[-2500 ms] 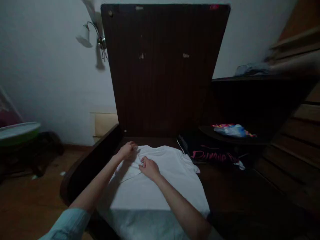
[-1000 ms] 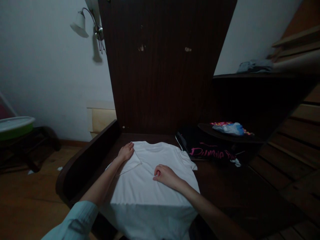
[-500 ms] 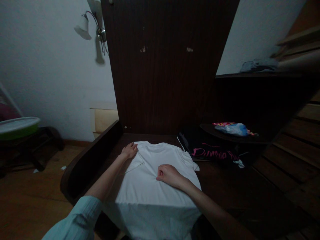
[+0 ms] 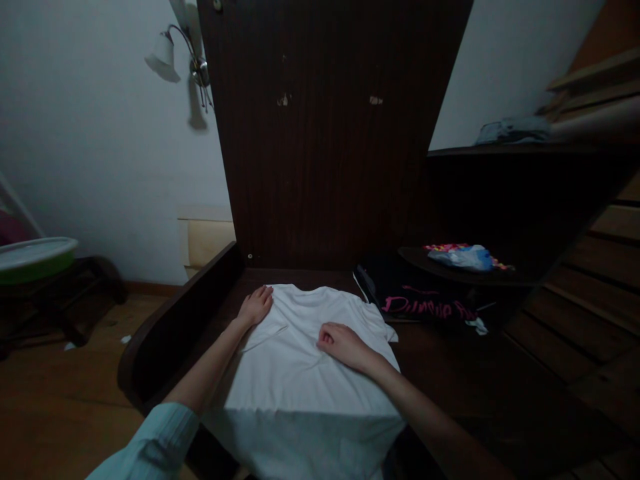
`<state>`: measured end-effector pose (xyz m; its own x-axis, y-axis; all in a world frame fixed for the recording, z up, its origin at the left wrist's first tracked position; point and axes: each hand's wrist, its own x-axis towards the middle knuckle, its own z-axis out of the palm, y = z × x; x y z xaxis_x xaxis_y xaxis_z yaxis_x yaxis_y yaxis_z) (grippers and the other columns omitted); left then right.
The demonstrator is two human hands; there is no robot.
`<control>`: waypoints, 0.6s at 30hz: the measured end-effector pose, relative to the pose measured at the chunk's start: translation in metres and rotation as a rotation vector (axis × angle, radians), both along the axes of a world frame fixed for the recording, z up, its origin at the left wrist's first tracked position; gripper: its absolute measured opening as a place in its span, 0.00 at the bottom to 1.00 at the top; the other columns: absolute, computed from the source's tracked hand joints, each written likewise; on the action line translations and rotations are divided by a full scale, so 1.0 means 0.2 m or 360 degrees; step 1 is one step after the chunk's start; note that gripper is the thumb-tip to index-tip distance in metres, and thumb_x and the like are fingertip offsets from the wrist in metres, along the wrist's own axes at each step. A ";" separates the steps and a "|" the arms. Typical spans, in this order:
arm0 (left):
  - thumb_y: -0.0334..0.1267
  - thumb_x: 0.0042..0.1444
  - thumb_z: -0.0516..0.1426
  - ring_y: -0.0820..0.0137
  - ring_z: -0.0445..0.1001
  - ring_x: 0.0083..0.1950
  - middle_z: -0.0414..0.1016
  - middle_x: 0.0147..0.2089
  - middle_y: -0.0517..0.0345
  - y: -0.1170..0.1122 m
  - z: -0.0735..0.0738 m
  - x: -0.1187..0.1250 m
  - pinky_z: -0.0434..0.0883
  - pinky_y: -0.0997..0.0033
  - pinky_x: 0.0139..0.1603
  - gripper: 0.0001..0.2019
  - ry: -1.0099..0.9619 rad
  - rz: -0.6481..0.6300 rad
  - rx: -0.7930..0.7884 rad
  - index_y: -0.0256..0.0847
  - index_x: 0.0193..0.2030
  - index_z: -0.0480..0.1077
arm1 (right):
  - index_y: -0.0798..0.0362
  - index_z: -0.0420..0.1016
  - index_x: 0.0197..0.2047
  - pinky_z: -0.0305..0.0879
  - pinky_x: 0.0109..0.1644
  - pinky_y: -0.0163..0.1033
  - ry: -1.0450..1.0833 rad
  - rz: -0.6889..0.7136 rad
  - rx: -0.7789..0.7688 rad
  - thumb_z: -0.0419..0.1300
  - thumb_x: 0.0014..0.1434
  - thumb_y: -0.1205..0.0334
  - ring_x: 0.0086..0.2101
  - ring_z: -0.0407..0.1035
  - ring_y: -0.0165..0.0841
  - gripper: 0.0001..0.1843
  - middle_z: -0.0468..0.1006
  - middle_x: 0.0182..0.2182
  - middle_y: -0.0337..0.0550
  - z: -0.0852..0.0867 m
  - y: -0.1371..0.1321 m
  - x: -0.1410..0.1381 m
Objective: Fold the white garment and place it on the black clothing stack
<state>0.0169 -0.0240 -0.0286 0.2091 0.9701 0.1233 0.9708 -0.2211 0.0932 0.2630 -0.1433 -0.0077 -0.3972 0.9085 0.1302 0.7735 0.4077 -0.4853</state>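
Observation:
A white T-shirt [image 4: 300, 383] lies spread over a dark wooden surface, its neckline at the far side and its near part hanging over the front edge. My left hand [image 4: 257, 305] rests flat on the shirt's upper left edge, fingers stretched out. Over the middle of the shirt, my right hand [image 4: 343, 343] is closed with fingers curled against the cloth, and creases run from them; the fingertips are partly hidden. A thin, pale, cord-like line [image 4: 267, 337] crosses the cloth between the hands.
A dark panel [image 4: 330, 167] rises behind the shirt, and a raised wooden side [image 4: 175, 313] borders the left. To the right lie dark folded clothes with pink lettering [image 4: 425, 305] and a plastic bag [image 4: 465, 258] on a shelf. A green basin [image 4: 37, 260] stands far left.
My right hand has moved slightly up and to the right over the shirt, and the creases near it have shifted. My left hand stays at the upper left edge.

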 end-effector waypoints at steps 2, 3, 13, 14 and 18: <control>0.38 0.60 0.40 0.66 0.55 0.62 0.55 0.62 0.47 -0.02 -0.01 -0.02 0.55 0.64 0.59 0.21 -0.0072 -0.0031 0.0162 0.35 0.58 0.57 | 0.55 0.70 0.40 0.59 0.45 0.36 0.0015 -0.0147 0.0174 0.52 0.54 0.65 0.40 0.66 0.33 0.11 0.74 0.38 0.45 -0.06 0.05 0.06; 0.38 0.60 0.41 0.66 0.57 0.61 0.58 0.61 0.47 -0.02 -0.02 -0.03 0.56 0.66 0.58 0.21 -0.0104 -0.0057 0.0218 0.34 0.57 0.58 | 0.55 0.69 0.45 0.57 0.49 0.38 -0.0013 -0.0224 0.0238 0.51 0.55 0.64 0.45 0.64 0.35 0.14 0.72 0.43 0.48 -0.09 0.08 0.09; 0.45 0.60 0.39 0.65 0.46 0.65 0.50 0.65 0.48 -0.04 -0.03 -0.15 0.52 0.61 0.61 0.25 0.0106 -0.0030 -0.0086 0.35 0.61 0.52 | 0.55 0.51 0.62 0.32 0.62 0.45 -0.0461 -0.0435 -0.0006 0.41 0.58 0.44 0.61 0.37 0.39 0.34 0.46 0.63 0.48 -0.22 0.20 0.25; 0.45 0.60 0.38 0.65 0.46 0.65 0.49 0.65 0.49 -0.03 -0.04 -0.15 0.52 0.60 0.60 0.25 0.0116 -0.0017 -0.0096 0.36 0.62 0.51 | 0.55 0.50 0.62 0.32 0.62 0.46 -0.0468 -0.0435 -0.0001 0.41 0.58 0.43 0.61 0.37 0.38 0.34 0.45 0.63 0.47 -0.21 0.21 0.25; 0.46 0.61 0.37 0.66 0.45 0.66 0.47 0.66 0.51 0.00 -0.03 -0.16 0.51 0.57 0.60 0.25 0.0154 -0.0001 -0.0126 0.39 0.62 0.50 | 0.54 0.49 0.62 0.31 0.62 0.46 -0.0470 -0.0434 -0.0003 0.40 0.58 0.42 0.62 0.36 0.38 0.35 0.44 0.63 0.47 -0.20 0.24 0.24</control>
<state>-0.0159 -0.0235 -0.0347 0.2169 0.9758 0.0256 0.9759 -0.2174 0.0165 0.3120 -0.0954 -0.0485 -0.1618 0.9858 0.0451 0.9594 0.1679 -0.2266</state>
